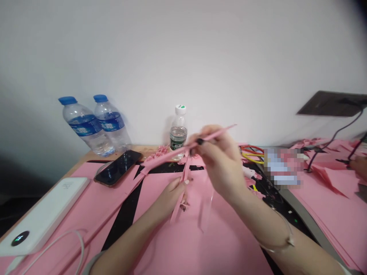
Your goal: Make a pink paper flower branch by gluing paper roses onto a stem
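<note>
My right hand (220, 160) is raised above the table, its fingers pinched on a thin pink stick (220, 132) that slants up to the right. A pink paper strip (163, 156) runs from that pinch down to the left. Below it, my left hand (172, 193) rests on the pink sheets (183, 244), fingers closed on a second pink paper strip (180, 198) that hangs down from the stick.
Two blue-capped water bottles (94, 126) and a small white-capped bottle (178, 131) stand at the wall. A black phone (118, 168) and a white power bank (43, 215) with cable lie left. Coloured bands (252, 152), cables and more pink paper (329, 191) lie right.
</note>
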